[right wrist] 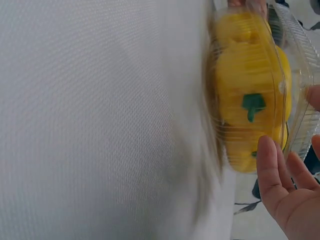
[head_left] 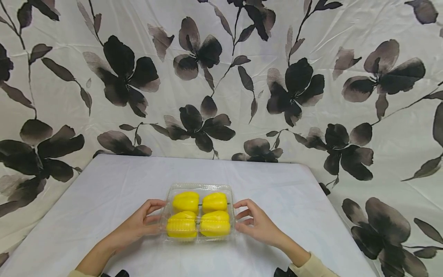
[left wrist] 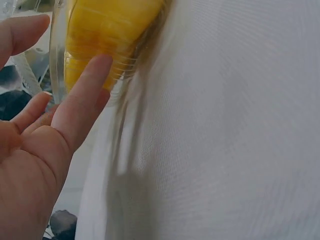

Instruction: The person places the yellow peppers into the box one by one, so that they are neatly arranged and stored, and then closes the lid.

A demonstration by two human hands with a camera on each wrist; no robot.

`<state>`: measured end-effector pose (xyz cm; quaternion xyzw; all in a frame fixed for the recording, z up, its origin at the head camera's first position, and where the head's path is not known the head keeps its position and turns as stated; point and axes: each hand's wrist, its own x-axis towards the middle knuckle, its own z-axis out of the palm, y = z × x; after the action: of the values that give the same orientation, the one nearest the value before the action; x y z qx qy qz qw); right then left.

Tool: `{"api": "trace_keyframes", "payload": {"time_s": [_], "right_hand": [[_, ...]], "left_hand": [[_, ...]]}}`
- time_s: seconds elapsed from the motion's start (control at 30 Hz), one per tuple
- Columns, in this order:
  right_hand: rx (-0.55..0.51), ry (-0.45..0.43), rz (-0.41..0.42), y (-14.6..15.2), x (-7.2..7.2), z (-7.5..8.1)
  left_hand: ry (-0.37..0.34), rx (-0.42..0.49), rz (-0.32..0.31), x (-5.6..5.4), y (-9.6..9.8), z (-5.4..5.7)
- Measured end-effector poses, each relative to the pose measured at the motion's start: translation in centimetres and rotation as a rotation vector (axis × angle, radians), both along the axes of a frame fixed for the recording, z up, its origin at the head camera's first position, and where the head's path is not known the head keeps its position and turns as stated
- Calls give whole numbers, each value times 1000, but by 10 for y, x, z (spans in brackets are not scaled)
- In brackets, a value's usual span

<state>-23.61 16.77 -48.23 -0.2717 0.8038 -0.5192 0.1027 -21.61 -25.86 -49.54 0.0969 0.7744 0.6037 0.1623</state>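
A clear plastic clamshell box (head_left: 198, 187) with several yellow bell peppers (head_left: 215, 224) inside sits on the white table, in front of the person. At its left side is the left hand (head_left: 147, 219), fingers loosely extended. The left wrist view shows one straight fingertip (left wrist: 102, 62) over the box's wall. On the opposite side, the right hand (head_left: 257, 223) has its fingertips close along the box's edge. In the right wrist view, the fingers (right wrist: 270, 165) reach up beside the wall, and the lid (right wrist: 300, 45) slants away from the base. One pepper there has a green stem (right wrist: 254, 104).
A white cloth covers the table (head_left: 131, 173). Behind it hangs a pale curtain (head_left: 242, 138) with dark flower prints. Small black objects (head_left: 284, 272) show at the bottom edge near both sleeves.
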Motion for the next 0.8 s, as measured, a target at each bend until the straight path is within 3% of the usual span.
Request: {"api": "trace_keyframes", "payload": {"time_s": [0.37,0.8], "right_hand": [[0,-71,-71,-4,8,0],[-32,-114,-97,-6,15,-2]], "left_hand": [[-41,60,-4,6,-1,1],[-17,73,-14,11,-3,-1]]}}
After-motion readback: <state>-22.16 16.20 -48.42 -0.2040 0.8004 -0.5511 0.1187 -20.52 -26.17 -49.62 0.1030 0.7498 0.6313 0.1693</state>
